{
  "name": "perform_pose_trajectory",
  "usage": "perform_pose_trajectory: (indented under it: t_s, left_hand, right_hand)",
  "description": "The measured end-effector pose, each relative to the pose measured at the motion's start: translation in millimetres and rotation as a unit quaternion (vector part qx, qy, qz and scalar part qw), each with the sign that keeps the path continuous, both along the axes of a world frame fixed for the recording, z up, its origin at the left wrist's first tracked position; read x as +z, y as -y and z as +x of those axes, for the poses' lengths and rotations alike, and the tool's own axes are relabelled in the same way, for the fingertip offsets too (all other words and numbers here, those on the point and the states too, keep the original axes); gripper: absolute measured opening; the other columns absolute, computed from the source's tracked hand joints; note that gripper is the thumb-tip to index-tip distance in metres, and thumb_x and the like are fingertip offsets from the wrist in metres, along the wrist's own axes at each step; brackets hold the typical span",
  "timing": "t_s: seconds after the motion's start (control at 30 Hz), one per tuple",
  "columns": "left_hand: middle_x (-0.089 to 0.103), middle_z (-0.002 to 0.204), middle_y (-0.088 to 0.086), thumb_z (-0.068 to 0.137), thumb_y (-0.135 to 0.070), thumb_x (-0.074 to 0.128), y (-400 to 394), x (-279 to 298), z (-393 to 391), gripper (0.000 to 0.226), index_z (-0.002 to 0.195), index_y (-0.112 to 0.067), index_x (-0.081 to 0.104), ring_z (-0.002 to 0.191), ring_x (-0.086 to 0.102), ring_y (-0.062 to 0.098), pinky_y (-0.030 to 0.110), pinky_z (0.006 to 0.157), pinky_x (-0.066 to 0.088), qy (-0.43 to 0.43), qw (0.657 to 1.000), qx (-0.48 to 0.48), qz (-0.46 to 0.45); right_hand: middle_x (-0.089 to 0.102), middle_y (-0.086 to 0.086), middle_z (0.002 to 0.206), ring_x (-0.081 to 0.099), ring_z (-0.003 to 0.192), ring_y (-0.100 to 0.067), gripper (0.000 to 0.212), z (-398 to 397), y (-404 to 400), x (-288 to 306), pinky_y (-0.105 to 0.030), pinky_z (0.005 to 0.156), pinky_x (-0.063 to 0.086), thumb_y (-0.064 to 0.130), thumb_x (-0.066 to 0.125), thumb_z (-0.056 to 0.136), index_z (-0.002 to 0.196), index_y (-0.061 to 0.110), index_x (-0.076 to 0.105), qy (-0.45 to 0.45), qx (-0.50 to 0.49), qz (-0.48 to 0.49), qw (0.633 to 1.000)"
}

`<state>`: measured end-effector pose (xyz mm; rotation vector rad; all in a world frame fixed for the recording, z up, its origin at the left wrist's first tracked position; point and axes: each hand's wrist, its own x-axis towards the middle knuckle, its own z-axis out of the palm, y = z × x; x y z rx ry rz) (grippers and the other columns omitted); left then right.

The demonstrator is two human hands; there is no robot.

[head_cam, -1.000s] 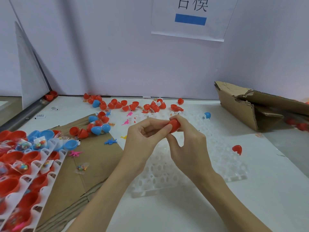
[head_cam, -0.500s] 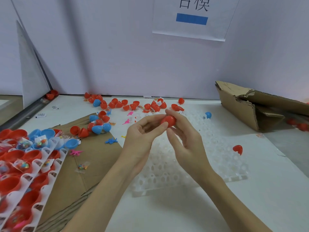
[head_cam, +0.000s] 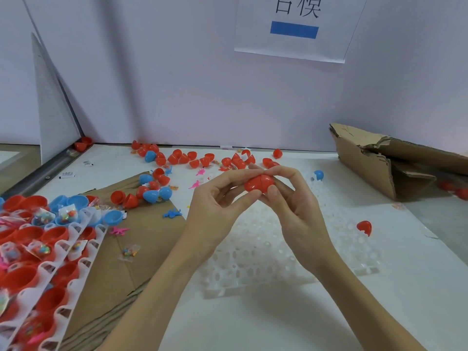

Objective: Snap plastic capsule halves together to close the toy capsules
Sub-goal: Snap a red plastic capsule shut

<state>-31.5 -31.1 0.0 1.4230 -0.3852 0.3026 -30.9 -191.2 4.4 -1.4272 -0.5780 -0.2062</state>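
while both forearms reach up from the near edge over the white worktop (head_cam: pixel 417 287), the left hand (head_cam: pixel 215 211) and right hand (head_cam: pixel 301 214) meet above a clear dimpled tray (head_cam: pixel 253 249), their fingers (head_cam: pixel 272 192) pinching a red capsule (head_cam: pixel 259 184) from either side. its long axis lies roughly left to right, seam upright between the two hands. farther back, loose red and blue capsule halves (head_cam: pixel 177 158) lie scattered toward the wall, a torn cardboard box (head_cam: pixel 374 160) at far right.
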Motion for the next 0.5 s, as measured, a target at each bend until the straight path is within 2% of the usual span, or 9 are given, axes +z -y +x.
perform_pose_trajectory:
  t_s: [0.23, 0.33, 0.4, 0.5]
  left_hand:
    - [0.076, 0.117, -0.003, 0.088, -0.002, 0.077, 0.0, 0.2, -1.3, 0.036, 0.122, -0.011, 0.075, 0.117, 0.068, 0.012, 0.02, 0.1, 0.053, 0.032, 0.999, 0.019, 0.02]
    - [0.077, 0.117, -0.01, 0.086, -0.002, 0.078, 1.3, 3.3, -3.5, 0.043, 0.125, -0.02, 0.073, 0.117, 0.069, 0.007, 0.017, 0.098, 0.052, 0.039, 0.999, 0.023, 0.011]
    - [0.077, 0.116, -0.012, 0.086, -0.004, 0.08, 3.5, 4.2, -3.9, 0.055, 0.133, -0.028, 0.066, 0.118, 0.069, 0.006, 0.015, 0.097, 0.052, 0.028, 0.999, 0.025, -0.014]
    - [0.078, 0.116, -0.007, 0.087, -0.004, 0.08, 6.6, 3.1, -2.8, 0.063, 0.142, -0.025, 0.057, 0.123, 0.067, 0.011, 0.017, 0.098, 0.052, 0.021, 0.999, 0.034, -0.034]
  right_hand:
    - [0.065, -0.008, 0.134, 0.06, 0.129, -0.023, 0.024, 1.0, 1.8, -0.5, -0.035, 0.103, 0.052, 0.005, 0.044, 0.107, 0.129, 0.001, 0.052, -0.002, 0.015, 0.005, 1.0]
    - [0.069, -0.006, 0.127, 0.065, 0.122, -0.025, 0.023, 0.0, 0.7, 0.4, -0.031, 0.098, 0.055, 0.005, 0.048, 0.106, 0.127, 0.003, 0.057, 0.003, -0.005, 0.026, 1.0]
    - [0.071, -0.002, 0.123, 0.067, 0.118, -0.024, 0.022, -0.6, -0.8, 0.6, -0.028, 0.094, 0.055, 0.005, 0.052, 0.104, 0.124, 0.005, 0.061, 0.005, -0.02, 0.041, 0.999]
    - [0.071, -0.004, 0.124, 0.068, 0.117, -0.025, 0.023, -1.0, -4.2, -1.5, -0.028, 0.094, 0.056, 0.007, 0.052, 0.105, 0.126, 0.007, 0.061, -0.011, -0.024, 0.069, 0.997]
